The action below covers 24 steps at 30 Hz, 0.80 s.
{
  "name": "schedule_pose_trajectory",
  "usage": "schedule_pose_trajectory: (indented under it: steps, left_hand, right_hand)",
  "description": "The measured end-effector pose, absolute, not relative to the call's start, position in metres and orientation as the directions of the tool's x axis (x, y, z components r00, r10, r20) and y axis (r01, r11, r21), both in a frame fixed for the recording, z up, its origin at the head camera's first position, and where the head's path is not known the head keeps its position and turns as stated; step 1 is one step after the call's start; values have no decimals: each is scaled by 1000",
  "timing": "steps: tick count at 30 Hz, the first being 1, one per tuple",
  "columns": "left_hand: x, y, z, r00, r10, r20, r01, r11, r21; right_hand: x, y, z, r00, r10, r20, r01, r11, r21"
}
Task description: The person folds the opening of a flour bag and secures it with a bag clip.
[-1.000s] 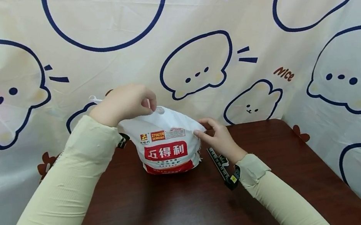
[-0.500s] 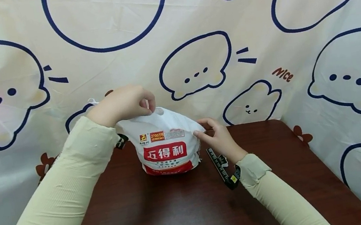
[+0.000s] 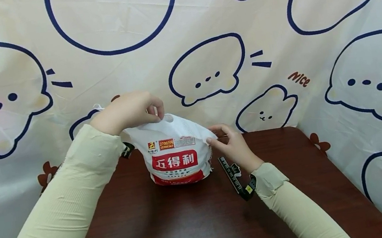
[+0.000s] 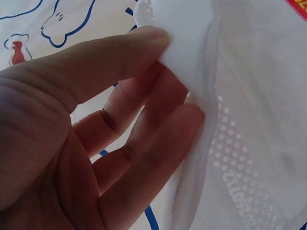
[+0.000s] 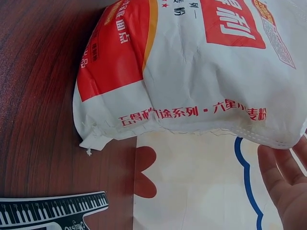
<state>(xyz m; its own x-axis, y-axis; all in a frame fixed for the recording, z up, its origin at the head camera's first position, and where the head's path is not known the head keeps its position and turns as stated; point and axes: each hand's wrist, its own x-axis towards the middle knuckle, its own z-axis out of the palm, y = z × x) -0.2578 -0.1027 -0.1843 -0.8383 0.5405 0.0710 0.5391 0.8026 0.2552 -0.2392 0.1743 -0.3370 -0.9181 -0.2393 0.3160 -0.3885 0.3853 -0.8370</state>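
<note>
A white flour bag [image 3: 175, 154] with a red label stands upright at the back of the brown table [image 3: 177, 228]. My left hand [image 3: 158, 113] pinches its top edge beside the handle hole. In the left wrist view, thumb and fingers [image 4: 165, 72] squeeze the white, dotted bag material [image 4: 259, 120]. My right hand [image 3: 212, 136] pinches the bag's upper right corner between thumb and index finger. The right wrist view shows the bag's lower side [image 5: 192, 62] on the table [image 5: 38, 96], with only some fingers [image 5: 283, 182] visible at the edge.
A cream cloth [image 3: 272, 20] printed with cartoon animals hangs close behind the table and along its right side. A black strap with a piano-key pattern [image 3: 234, 174] hangs from my right wrist near the bag and reaches the table [image 5: 53, 208].
</note>
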Motion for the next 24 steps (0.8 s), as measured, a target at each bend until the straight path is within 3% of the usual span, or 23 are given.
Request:
schedule_pose_trajectory:
  steps: [9,24]
  left_hand:
    - [-257,-101,-184,-849,522,79,528,834,160]
    - [-260,-103,-188,-848,522,90,529,830,174]
  right_hand:
    - [-240,175,-338,-913,-233,334,-402,393,-827]
    - [-241,181,-340,-901,-237,363,-431,386,-816]
